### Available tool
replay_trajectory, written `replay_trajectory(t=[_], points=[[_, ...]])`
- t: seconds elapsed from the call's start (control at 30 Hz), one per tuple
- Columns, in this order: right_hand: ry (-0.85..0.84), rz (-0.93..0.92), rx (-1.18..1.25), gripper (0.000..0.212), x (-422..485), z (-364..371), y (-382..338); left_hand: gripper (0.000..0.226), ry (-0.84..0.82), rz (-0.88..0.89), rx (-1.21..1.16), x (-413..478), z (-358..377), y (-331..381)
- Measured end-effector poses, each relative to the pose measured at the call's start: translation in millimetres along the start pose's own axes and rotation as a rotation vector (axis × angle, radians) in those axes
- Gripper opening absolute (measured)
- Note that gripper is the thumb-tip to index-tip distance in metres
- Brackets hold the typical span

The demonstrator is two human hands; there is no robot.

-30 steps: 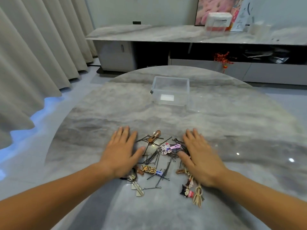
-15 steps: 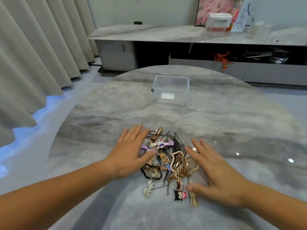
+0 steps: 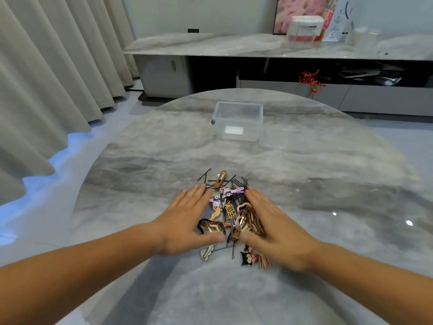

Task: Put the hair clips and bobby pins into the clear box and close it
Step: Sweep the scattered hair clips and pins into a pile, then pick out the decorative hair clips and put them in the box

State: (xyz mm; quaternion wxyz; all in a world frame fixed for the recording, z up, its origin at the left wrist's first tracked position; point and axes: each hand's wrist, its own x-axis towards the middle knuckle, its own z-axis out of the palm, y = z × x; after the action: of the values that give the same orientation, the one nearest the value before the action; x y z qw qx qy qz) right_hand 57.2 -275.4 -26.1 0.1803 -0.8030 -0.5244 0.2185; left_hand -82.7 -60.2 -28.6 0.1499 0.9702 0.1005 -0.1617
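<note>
Left hand (image 3: 185, 227) and right hand (image 3: 276, 233) lie flat on the marble counter (image 3: 328, 184), fingers extended and spread, flanking and touching a heap of hair clips (image 3: 241, 221) and bobby pins (image 3: 236, 182) (nothing grasped). The clear box (image 3: 237, 120) stands open, well beyond the heap.

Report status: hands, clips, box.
Left hand and right hand open, flat, flanking the pile of clips and pins; nothing gripped. Clear box open, empty, farther up the table. Path between clear.
</note>
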Motion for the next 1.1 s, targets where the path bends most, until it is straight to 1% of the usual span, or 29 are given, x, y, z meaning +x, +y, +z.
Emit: replay_trajectory(t=[0.07, 0.13, 0.17, 0.23, 0.33, 0.43, 0.5, 0.6, 0.67, 0.73, 0.83, 0.93, 1.1], points=[[-0.077, -0.092, -0.116, 0.103, -12, -8, 13, 0.126, -0.001, 0.030, 0.063, -4, 1, -2], [-0.136, -0.134, -0.268, 0.109, -19, -6, 21, 0.130, 0.018, 0.039, 0.106, -5, 4, -1], [-0.129, -0.144, -0.322, 0.109, -20, -3, 22, 0.130, 0.037, 0.044, 0.113, -4, 4, 0], [-0.061, -0.136, -0.367, 0.105, -16, 6, 20, 0.126, 0.067, 0.056, 0.116, -2, 2, 4], [0.070, -0.094, -0.317, 0.099, -9, 7, 15, 0.117, 0.081, 0.034, 0.047, 4, -6, 9], [0.105, -0.072, -0.129, 0.101, -2, -4, 12, 0.103, 0.113, -0.019, -0.060, 11, -16, 17], [0.108, -0.058, -0.013, 0.096, 6, -14, 13, 0.100, 0.149, -0.070, -0.129, 15, -20, 25], [0.042, -0.048, 0.011, 0.089, 17, -27, 15, 0.102, 0.162, -0.114, -0.171, 19, -20, 35], [-0.043, -0.067, -0.025, 0.093, 25, -36, 15, 0.105, 0.135, -0.108, -0.140, 20, -20, 38], [-0.129, -0.100, -0.086, 0.101, 32, -40, 14, 0.106, 0.106, -0.080, -0.061, 21, -20, 38], [-0.190, -0.135, -0.202, 0.103, 38, -37, 14, 0.100, 0.092, -0.060, -0.030, 24, -20, 34], [-0.173, -0.138, -0.145, 0.089, 41, -35, 15, 0.082, 0.102, -0.059, -0.079, 32, -22, 28], [-0.107, -0.066, -0.031, 0.066, 42, -36, 15, 0.063, 0.103, -0.053, -0.149, 38, -21, 26]])
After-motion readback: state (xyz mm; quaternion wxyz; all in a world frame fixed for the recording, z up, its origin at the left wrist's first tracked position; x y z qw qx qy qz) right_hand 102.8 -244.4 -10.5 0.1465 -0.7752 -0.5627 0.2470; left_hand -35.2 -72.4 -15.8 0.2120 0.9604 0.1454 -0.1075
